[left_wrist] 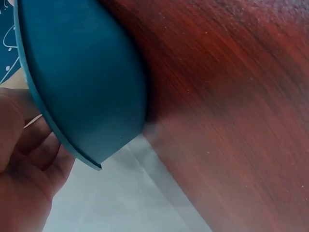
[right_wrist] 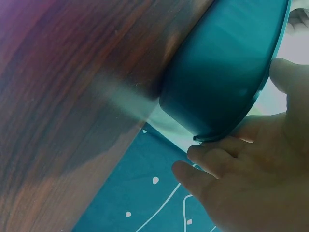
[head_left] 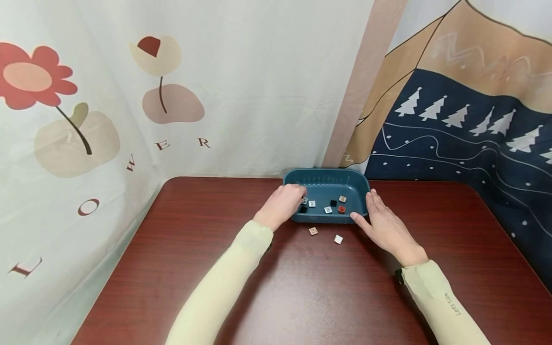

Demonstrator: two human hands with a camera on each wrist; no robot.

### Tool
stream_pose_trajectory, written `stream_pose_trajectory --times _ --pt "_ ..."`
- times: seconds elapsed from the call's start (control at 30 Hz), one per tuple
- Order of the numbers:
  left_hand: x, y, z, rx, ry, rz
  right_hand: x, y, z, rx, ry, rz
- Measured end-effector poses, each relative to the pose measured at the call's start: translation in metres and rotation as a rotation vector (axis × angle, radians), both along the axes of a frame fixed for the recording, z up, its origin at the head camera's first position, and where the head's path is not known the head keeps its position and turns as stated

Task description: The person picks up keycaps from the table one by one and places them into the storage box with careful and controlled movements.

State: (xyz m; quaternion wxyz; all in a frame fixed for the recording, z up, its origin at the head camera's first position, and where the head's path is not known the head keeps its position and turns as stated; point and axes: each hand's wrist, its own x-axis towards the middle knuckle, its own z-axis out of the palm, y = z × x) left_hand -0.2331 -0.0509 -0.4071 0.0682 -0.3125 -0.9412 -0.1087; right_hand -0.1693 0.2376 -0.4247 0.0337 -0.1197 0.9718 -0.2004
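A teal plastic tray [head_left: 326, 218] stands at the far edge of the table, with several small square tiles in it. Over its left end reaches my left hand [head_left: 282, 203], fingers curled at a pale tile [head_left: 304, 200] that they partly hide and seem to pinch. From the left wrist view, the curled fingers [left_wrist: 46, 147] show behind the tray's rim. My right hand [head_left: 385, 225] rests against the tray's right end, fingers extended along the outside, thumb at the front rim. A red tile [head_left: 341, 209], a white tile [head_left: 328, 210] and a black tile [head_left: 333, 203] lie inside.
In front of the tray, a beige tile [head_left: 313, 231] and a white tile [head_left: 338, 239] lie on the reddish-brown table [head_left: 297, 297]. Printed curtains [head_left: 258, 96] hang directly behind the tray and along the table's left side.
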Motion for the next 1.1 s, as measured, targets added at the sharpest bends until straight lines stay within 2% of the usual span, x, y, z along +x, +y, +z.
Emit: stream_pose_trajectory --times 0.17,0.3,0.43,0.8,1.1 --pt "-0.001 -0.002 -0.003 -0.029 0.040 -0.013 0.001 -0.001 -0.001 -0.002 -0.003 0.000" --pt "0.000 -0.003 -0.003 -0.058 0.112 -0.036 0.001 -0.001 -0.001 -0.001 -0.002 0.001" --pt "0.004 -0.003 -0.001 -0.048 0.185 -0.059 0.000 -0.001 -0.001 -0.002 -0.003 -0.001" --pt "0.035 0.009 0.011 -0.037 0.299 -0.080 0.000 -0.001 0.000 0.006 -0.006 -0.004" --pt "0.056 0.008 0.011 0.043 0.374 -0.130 0.001 -0.001 0.000 0.002 0.000 -0.003"
